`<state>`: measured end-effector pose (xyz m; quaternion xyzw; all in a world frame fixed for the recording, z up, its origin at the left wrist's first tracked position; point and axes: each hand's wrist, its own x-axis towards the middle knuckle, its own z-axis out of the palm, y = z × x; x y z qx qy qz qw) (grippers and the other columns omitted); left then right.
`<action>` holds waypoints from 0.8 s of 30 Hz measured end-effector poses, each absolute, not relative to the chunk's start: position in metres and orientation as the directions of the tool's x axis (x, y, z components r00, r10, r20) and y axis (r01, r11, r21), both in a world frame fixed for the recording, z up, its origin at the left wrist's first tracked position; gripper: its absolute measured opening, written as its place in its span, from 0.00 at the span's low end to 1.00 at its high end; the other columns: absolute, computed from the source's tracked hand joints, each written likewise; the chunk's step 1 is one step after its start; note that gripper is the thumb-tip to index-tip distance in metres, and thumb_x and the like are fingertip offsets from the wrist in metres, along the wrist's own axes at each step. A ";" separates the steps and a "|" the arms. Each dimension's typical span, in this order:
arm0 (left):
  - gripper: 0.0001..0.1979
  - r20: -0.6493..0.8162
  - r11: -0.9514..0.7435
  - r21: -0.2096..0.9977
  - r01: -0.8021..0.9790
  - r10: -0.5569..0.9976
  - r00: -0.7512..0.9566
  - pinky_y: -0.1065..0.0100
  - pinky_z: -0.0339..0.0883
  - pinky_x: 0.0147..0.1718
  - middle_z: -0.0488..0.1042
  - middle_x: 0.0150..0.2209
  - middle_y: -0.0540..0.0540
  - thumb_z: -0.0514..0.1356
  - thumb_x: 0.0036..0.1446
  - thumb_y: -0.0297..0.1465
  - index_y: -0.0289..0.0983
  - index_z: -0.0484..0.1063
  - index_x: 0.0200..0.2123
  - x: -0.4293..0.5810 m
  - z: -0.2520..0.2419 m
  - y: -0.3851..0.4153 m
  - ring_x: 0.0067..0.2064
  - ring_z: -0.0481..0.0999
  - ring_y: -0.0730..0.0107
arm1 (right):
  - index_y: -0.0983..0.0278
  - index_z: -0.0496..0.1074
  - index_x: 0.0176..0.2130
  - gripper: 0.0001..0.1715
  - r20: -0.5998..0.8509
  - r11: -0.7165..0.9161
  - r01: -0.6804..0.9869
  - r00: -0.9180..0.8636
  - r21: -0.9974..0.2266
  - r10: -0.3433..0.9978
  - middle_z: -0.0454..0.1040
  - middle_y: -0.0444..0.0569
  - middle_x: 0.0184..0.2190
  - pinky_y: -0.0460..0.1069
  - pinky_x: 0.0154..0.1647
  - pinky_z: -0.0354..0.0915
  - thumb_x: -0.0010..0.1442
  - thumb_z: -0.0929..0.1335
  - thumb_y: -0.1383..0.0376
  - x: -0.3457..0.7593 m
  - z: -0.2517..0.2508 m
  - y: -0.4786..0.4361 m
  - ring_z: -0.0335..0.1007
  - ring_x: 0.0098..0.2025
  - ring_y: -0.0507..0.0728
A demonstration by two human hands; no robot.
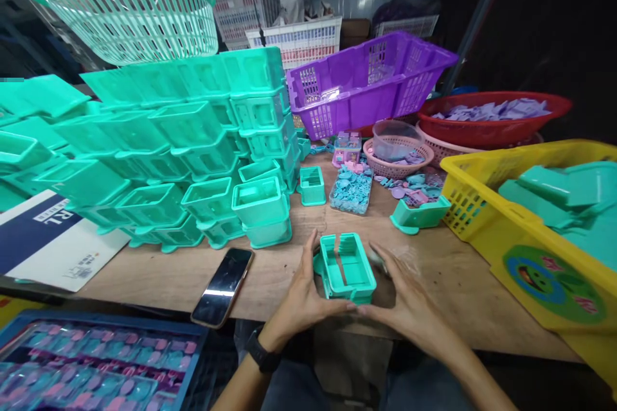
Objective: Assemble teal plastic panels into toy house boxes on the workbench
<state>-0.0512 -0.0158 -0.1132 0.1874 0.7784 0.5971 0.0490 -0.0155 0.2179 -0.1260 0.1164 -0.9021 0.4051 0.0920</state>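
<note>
A teal plastic box (pixel 355 264) with an open top stands at the table's near edge, a brown strip showing inside it. Around its left side curves my left hand (pixel 308 298), thumb against the near edge and fingers apart. My right hand (pixel 405 298) is spread at the right side, with a visible space between its fingers and the box wall. Both thumb tips meet near the box's front. Neither hand is closed round anything. A black phone (pixel 223 287) lies to the left.
Stacked teal boxes (pixel 207 199) fill the left of the wooden table (pixel 289 270). Behind are a tray of small blue pieces (pixel 351 189) and a purple basket (pixel 366 90). At the right stand a yellow crate (pixel 525 225), a red basin (pixel 491 131) and a teal piece (pixel 420 213).
</note>
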 end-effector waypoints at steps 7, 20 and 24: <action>0.61 0.141 0.250 0.939 0.238 0.354 -0.925 0.36 0.51 0.71 0.58 0.70 0.32 0.80 0.40 0.42 0.40 0.48 0.70 -0.047 -0.110 -0.016 0.72 0.58 0.40 | 0.60 0.45 0.75 0.63 0.136 0.481 -0.296 -0.931 -0.825 -0.339 0.56 0.62 0.72 0.66 0.71 0.58 0.53 0.77 0.58 -0.030 -0.105 0.209 0.55 0.72 0.68; 0.59 0.017 0.283 0.950 0.131 0.371 -0.929 0.44 0.65 0.66 0.65 0.65 0.42 0.79 0.40 0.37 0.49 0.46 0.68 -0.021 -0.103 -0.025 0.64 0.70 0.46 | 0.57 0.50 0.70 0.64 0.038 0.447 -0.181 -0.950 -0.876 -0.310 0.66 0.57 0.65 0.61 0.65 0.67 0.44 0.81 0.67 -0.007 -0.101 0.201 0.66 0.66 0.66; 0.59 0.018 0.300 0.943 0.144 0.386 -0.922 0.47 0.70 0.62 0.68 0.62 0.43 0.78 0.41 0.34 0.49 0.43 0.68 -0.019 -0.102 -0.025 0.60 0.75 0.49 | 0.55 0.47 0.72 0.68 0.070 0.466 -0.220 -0.946 -0.857 -0.317 0.63 0.57 0.68 0.62 0.66 0.66 0.45 0.81 0.66 -0.005 -0.106 0.201 0.64 0.67 0.67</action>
